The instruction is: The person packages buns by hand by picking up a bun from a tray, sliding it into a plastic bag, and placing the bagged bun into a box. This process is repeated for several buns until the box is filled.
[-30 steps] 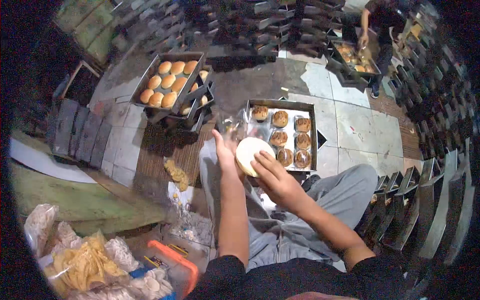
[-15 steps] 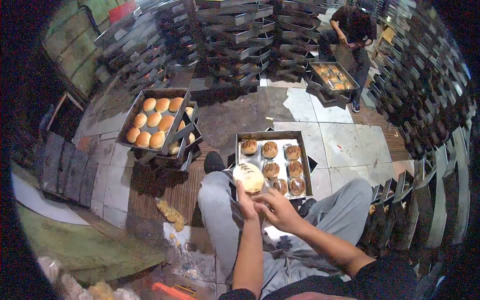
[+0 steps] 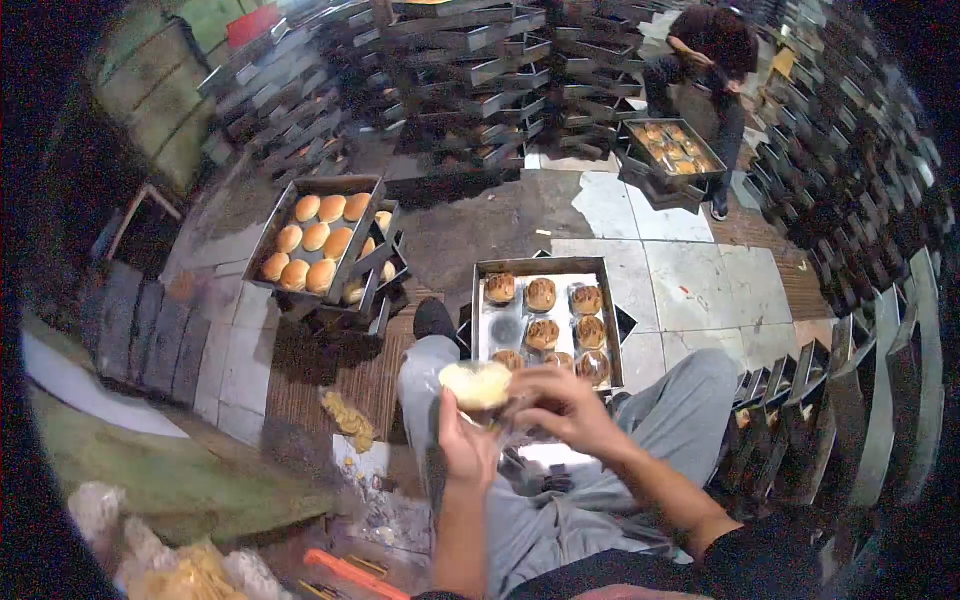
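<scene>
A pale round bun (image 3: 476,384) is in my left hand (image 3: 468,446), fingers wrapped round its lower side in front of my left knee. Just right of it, my right hand (image 3: 566,405) is closed, its fingertips beside the bun; what they pinch is blurred, perhaps clear film. Beyond my hands, a square metal tray (image 3: 613,300) holds several browned buns (image 3: 541,294) with dark streaks on top, some in shiny clear wrap. One spot at its left side shows bare pale liner. The near edge of the tray is partly hidden by my hands.
Stacked trays (image 3: 262,235) with plain golden buns stand at the left. Another tray (image 3: 718,172) of buns is at the back right, before a seated, bent person (image 3: 712,45). Stacks of dark trays (image 3: 470,75) line the back and right. An orange-red tool (image 3: 350,574) lies at the bottom.
The bun has moved left and down and tilted in my left hand. My right hand has lifted toward its right edge. The person at the back has bent lower, one hand raised to the head.
</scene>
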`<state>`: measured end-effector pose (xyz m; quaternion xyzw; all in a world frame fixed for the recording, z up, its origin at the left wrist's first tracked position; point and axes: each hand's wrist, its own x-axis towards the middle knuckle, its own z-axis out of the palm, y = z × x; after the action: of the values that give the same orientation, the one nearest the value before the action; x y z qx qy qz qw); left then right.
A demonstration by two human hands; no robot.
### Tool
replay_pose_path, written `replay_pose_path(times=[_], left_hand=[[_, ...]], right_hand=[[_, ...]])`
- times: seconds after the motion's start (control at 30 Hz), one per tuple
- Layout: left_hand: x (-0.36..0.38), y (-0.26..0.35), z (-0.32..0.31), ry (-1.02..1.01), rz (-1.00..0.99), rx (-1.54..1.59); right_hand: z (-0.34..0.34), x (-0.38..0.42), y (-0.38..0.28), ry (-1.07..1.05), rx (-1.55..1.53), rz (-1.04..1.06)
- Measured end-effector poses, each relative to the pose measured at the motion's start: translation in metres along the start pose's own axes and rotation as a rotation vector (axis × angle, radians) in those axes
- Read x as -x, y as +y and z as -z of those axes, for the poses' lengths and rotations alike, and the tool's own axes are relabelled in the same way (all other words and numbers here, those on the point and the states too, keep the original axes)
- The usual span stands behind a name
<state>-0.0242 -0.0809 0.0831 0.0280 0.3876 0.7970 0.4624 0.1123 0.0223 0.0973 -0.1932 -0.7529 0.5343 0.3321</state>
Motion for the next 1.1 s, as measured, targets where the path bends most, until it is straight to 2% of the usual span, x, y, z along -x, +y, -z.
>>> replay_pose_path(times=[0.07, 0.13, 0.17, 0.2, 0.23, 0.27, 0.33, 0.37, 0.43, 0.47, 0.53, 0.57, 0.6, 0.67, 0.73, 0.77, 0.8, 0.83, 0.87, 0.93, 0.97, 1.0, 1.07, 1.1], left_hand=[[0.033, 0.004, 0.021, -0.019, -0.037, -0.100], [0.060, 0.035, 0.048, 0.130, 0.301, -0.725], [0.066, 0.059, 0.024, 0.235, 0.413, -1.138], [0.063, 0.061, 0.027, 0.270, 0.412, -1.127], [0.061, 0.057, 0.037, 0.274, -0.111, -1.416], [0.059, 0.054, 0.045, 0.264, -0.653, -1.662], [0.040, 0.057, 0.046, 0.033, -0.977, -1.439], [0.038, 0.059, 0.044, 0.062, -0.961, -1.440], [0.038, 0.059, 0.045, -0.010, -0.954, -1.128], [0.042, 0.059, 0.049, 0.000, -0.946, -1.125], [0.053, 0.061, 0.056, 0.059, -0.660, -1.020], [0.052, 0.056, 0.061, 0.068, -0.593, -0.932], [0.049, 0.047, 0.061, 0.039, -0.586, -0.937], [0.040, 0.038, 0.065, 0.120, -0.703, -0.813], [0.037, 0.043, 0.071, 0.045, -0.632, -0.750], [0.037, 0.047, 0.065, 0.074, -0.680, -0.781], [0.036, 0.052, 0.057, 0.106, -0.734, -0.809], [0.033, 0.062, 0.043, 0.088, -0.744, -0.960], [0.022, 0.064, 0.040, 0.080, -0.738, -0.969], [0.006, 0.066, 0.041, 0.128, -0.791, -1.187], [0.009, 0.074, 0.047, 0.204, -0.875, -1.240], [0.018, 0.075, 0.049, 0.223, -0.877, -1.251], [0.040, 0.079, 0.057, 0.352, -0.678, -1.245], [0.046, 0.077, 0.068, 0.373, -0.728, -1.355]], right_hand=[[-0.013, 0.010, 0.009, -0.088, 0.014, 0.069], [-0.028, 0.014, 0.024, 0.015, -0.021, 0.072], [-0.032, 0.016, 0.025, 0.025, -0.080, 0.032], [-0.037, 0.014, 0.024, 0.031, -0.137, -0.009], [-0.041, 0.009, 0.024, 0.047, -0.041, 0.089], [-0.050, 0.005, 0.025, 0.083, -0.071, 0.046], [-0.055, -0.006, 0.024, 0.077, 0.081, 0.162], [-0.054, -0.012, 0.015, 0.053, 0.118, 0.226], [-0.040, -0.016, -0.024, -0.021, 0.241, 0.297], [-0.034, -0.014, -0.041, 0.038, 0.272, 0.372], [-0.030, -0.001, -0.014, 0.229, 0.248, 0.462], [-0.031, -0.004, 0.004, 0.127, 0.194, 0.208], [-0.033, -0.002, 0.023, 0.102, -0.256, -0.161], [-0.029, 0.004, 0.027, 0.053, -0.242, -0.121], [-0.025, -0.002, 0.008, 0.080, -0.239, -0.167], [-0.024, -0.005, 0.000, 0.066, -0.238, -0.218], [-0.029, -0.015, -0.001, 0.147, -0.221, -0.226], [-0.033, -0.026, -0.001, 0.102, -0.223, -0.200], [-0.037, -0.038, 0.000, 0.048, -0.228, -0.173], [-0.051, -0.055, 0.029, -0.103, -0.239, -0.278], [-0.062, -0.059, 0.060, -0.028, -0.431, -0.422], [-0.070, -0.057, 0.072, -0.006, -0.580, -0.460], [-0.084, -0.039, 0.078, -0.106, -0.732, -0.557], [-0.097, -0.025, 0.081, -0.093, -0.829, -0.677]])
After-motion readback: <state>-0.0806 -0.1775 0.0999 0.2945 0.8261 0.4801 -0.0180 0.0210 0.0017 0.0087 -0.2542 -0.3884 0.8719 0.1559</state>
